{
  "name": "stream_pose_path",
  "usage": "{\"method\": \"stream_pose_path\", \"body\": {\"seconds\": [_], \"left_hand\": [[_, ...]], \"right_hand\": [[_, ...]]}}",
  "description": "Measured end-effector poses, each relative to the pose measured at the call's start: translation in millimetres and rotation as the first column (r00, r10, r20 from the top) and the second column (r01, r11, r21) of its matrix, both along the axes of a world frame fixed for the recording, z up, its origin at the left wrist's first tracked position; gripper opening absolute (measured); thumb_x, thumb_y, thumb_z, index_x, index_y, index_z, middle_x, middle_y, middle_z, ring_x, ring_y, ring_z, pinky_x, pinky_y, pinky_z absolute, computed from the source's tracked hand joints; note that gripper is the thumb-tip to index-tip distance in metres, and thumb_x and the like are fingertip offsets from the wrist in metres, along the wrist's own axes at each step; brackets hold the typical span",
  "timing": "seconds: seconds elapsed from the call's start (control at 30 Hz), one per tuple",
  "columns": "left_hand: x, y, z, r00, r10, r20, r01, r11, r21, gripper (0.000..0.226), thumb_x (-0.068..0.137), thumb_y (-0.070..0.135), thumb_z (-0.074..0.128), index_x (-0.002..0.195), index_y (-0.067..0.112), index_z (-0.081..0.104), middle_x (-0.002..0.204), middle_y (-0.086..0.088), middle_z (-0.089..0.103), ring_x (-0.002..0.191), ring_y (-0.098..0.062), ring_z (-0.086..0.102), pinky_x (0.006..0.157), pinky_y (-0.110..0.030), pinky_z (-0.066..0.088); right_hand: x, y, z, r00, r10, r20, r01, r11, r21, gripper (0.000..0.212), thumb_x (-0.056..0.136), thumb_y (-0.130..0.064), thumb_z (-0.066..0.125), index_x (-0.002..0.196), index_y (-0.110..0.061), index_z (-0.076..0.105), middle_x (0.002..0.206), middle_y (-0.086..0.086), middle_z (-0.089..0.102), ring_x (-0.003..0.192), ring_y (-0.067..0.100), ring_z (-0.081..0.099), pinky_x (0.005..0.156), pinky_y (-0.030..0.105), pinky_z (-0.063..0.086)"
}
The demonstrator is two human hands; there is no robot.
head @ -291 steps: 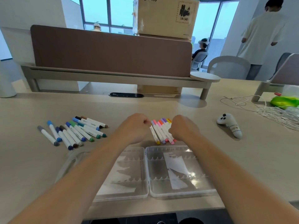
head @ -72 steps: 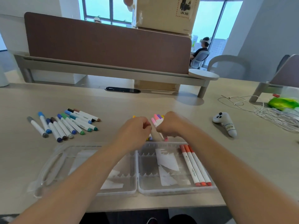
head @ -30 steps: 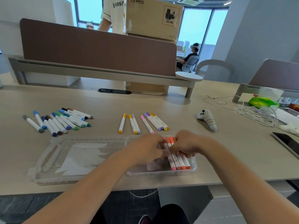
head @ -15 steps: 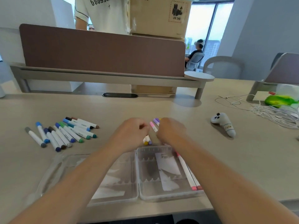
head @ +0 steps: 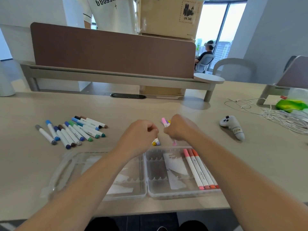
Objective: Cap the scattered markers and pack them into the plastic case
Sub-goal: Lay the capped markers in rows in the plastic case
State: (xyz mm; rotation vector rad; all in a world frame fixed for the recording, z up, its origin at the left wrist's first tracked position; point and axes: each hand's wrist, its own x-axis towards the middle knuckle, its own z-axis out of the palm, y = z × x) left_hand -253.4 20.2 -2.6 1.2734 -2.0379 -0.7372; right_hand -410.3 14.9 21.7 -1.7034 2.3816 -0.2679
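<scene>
The clear plastic case (head: 175, 195) lies open near the table's front edge. Several capped pink, red and orange markers (head: 196, 169) fill the right side of its right half. My right hand (head: 180, 127) is curled round a pink marker (head: 174, 144) just behind the case. My left hand (head: 138, 134) is curled beside it, over a yellow marker (head: 154, 143) and a purple one; its grip is hidden. More loose marker ends (head: 164, 121) show behind my right hand. A row of blue, green, brown and grey markers (head: 71, 130) lies at the left.
A grey game controller (head: 232, 126) lies to the right, with white cables (head: 275, 114) and a green object (head: 291, 105) beyond it. A brown desk divider (head: 113, 52) with a cardboard box stands behind. People stand and sit further back.
Since a second ago my hands have left the case and moved back to the loose markers behind it. In the last half second they have stayed there, close together.
</scene>
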Motion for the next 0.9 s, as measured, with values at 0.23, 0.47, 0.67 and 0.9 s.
{"method": "stream_pose_path", "body": {"seconds": [0.23,0.47,0.67,0.9], "left_hand": [[-21.6,31.1,-5.1,0.985,-0.12,0.123,0.116,0.992,0.039,0.02,0.093,0.025,0.054,0.094,0.014,0.071,0.091,-0.002,0.072,0.088,-0.022,0.065,0.083,-0.041,0.053],[-42.4,56.6,-11.9,0.93,-0.279,0.239,0.266,0.96,0.083,0.033,0.094,0.018,0.053,0.125,0.021,0.065,0.121,0.0,0.067,0.105,-0.022,0.065,0.093,-0.038,0.052],[-47.6,63.1,-19.4,0.872,-0.356,0.336,0.347,0.934,0.089,0.02,0.092,0.019,0.051,0.105,0.023,0.066,0.101,-0.003,0.069,0.092,-0.024,0.063,0.084,-0.046,0.053],[-43.5,57.9,-26.0,0.787,-0.474,0.394,0.451,0.879,0.157,0.042,0.085,0.053,0.065,0.121,0.033,0.061,0.115,0.013,0.063,0.102,-0.012,0.059,0.093,-0.036,0.05]], "right_hand": [[-19.3,74.1,12.0,0.987,-0.008,0.16,-0.016,0.989,0.148,0.028,0.082,-0.014,0.056,0.056,-0.009,0.048,0.033,0.001,0.043,0.029,0.015,0.035,0.039,0.017,0.025],[-27.4,106.8,-2.4,0.981,0.01,0.195,-0.045,0.984,0.175,0.033,0.085,-0.016,0.055,0.053,-0.009,0.052,0.03,-0.002,0.045,0.03,0.014,0.039,0.04,0.018,0.03],[-31.9,103.4,-21.1,0.983,0.053,0.175,-0.08,0.985,0.152,0.033,0.092,-0.028,0.06,0.064,-0.011,0.052,0.064,0.008,0.055,0.055,0.021,0.046,0.053,0.026,0.037],[-44.1,103.4,-18.5,0.966,0.122,0.226,-0.158,0.976,0.15,0.036,0.087,-0.028,0.071,0.061,-0.011,0.053,0.062,0.005,0.057,0.058,0.019,0.052,0.059,0.027,0.042]]}}
